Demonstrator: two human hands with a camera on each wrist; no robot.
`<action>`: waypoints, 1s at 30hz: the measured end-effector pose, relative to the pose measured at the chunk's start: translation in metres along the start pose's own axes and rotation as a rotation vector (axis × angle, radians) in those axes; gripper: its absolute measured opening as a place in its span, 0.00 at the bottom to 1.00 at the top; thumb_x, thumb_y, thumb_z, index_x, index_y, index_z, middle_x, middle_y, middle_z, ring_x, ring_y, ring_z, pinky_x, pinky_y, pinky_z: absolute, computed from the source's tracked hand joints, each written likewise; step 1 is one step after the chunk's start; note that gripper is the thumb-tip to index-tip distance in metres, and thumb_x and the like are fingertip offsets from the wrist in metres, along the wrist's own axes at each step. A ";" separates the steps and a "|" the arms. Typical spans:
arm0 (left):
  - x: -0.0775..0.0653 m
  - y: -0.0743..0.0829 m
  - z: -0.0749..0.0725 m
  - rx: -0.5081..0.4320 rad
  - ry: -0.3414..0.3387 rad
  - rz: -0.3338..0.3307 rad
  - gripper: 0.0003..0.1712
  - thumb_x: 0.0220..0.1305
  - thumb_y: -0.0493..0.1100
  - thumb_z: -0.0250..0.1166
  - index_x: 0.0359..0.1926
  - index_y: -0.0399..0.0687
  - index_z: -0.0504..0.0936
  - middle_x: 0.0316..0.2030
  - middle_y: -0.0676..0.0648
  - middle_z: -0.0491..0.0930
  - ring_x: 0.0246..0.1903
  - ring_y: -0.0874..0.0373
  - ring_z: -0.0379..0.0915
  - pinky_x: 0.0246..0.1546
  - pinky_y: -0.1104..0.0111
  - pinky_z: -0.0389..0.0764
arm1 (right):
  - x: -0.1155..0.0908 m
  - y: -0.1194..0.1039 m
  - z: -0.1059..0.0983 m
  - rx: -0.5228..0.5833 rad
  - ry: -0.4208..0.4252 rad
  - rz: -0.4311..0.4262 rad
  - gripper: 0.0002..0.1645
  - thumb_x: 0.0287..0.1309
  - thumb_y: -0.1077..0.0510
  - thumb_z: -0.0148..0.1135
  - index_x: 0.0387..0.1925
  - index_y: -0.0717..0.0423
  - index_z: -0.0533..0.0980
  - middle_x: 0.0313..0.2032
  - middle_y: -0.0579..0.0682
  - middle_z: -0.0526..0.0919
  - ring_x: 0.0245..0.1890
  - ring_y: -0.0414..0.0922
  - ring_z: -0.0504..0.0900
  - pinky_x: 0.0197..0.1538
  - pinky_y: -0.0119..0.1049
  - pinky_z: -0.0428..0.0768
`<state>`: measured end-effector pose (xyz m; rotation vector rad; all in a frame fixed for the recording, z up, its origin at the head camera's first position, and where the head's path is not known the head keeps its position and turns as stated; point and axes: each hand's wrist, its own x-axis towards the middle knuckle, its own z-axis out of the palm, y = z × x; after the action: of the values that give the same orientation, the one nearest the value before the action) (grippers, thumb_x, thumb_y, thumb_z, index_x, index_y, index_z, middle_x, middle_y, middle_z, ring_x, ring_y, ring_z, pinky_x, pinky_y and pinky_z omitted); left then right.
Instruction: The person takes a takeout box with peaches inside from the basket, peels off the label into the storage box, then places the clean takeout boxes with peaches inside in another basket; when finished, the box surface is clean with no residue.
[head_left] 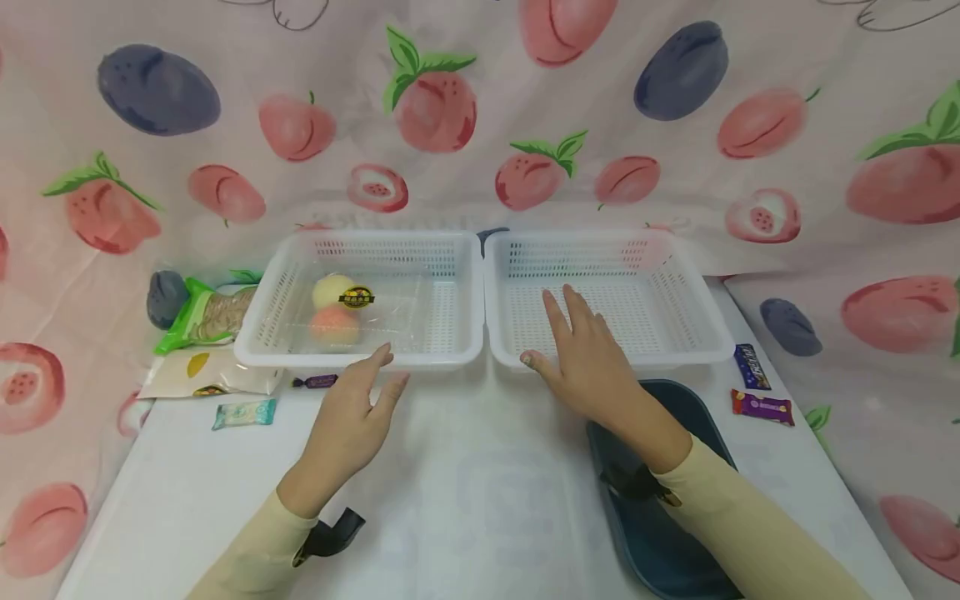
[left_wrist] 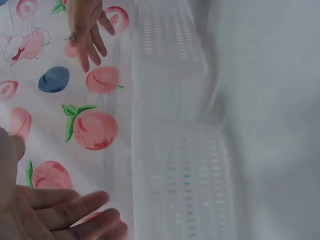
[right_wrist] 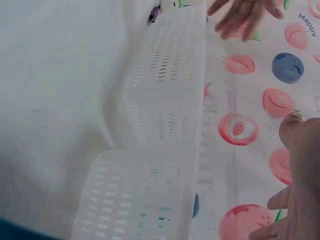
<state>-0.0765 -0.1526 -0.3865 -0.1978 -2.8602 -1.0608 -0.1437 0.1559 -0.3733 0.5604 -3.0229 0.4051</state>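
White baskets (head_left: 435,361) (head_left: 690,358), hands (head_left: 345,421) (head_left: 588,367) spread nearby, wrapped fruit (head_left: 335,323) (peaches, perhaps) inside one, sleeve (head_left: 738,508) part-hiding dark tray (head_left: 660,546)

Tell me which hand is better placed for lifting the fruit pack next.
Likely the left hand: its fingers are nearer the fruit pack; the right hand hovers over the other basket.
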 end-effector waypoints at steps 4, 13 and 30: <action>-0.002 -0.006 0.005 -0.140 0.114 -0.033 0.26 0.83 0.52 0.52 0.63 0.36 0.81 0.54 0.37 0.87 0.56 0.39 0.83 0.55 0.42 0.84 | 0.009 -0.003 -0.004 0.070 0.008 -0.008 0.52 0.74 0.36 0.57 0.81 0.64 0.51 0.80 0.68 0.54 0.79 0.65 0.58 0.76 0.64 0.67; -0.001 -0.025 0.017 -0.393 0.117 -0.177 0.26 0.85 0.48 0.50 0.49 0.32 0.87 0.42 0.36 0.90 0.41 0.46 0.90 0.46 0.59 0.91 | 0.027 -0.016 -0.011 0.161 0.034 0.029 0.45 0.76 0.39 0.56 0.78 0.64 0.59 0.75 0.64 0.66 0.75 0.60 0.68 0.72 0.62 0.73; 0.010 -0.054 0.022 -0.725 0.071 -0.466 0.34 0.86 0.53 0.46 0.56 0.23 0.81 0.44 0.36 0.90 0.34 0.64 0.89 0.42 0.70 0.90 | 0.071 -0.059 -0.003 0.371 0.055 0.080 0.27 0.74 0.47 0.59 0.61 0.62 0.81 0.52 0.57 0.88 0.52 0.53 0.85 0.58 0.48 0.85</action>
<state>-0.0951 -0.1784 -0.4367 0.4781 -2.3707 -2.0986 -0.1891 0.0787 -0.3491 0.4334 -2.9356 0.9798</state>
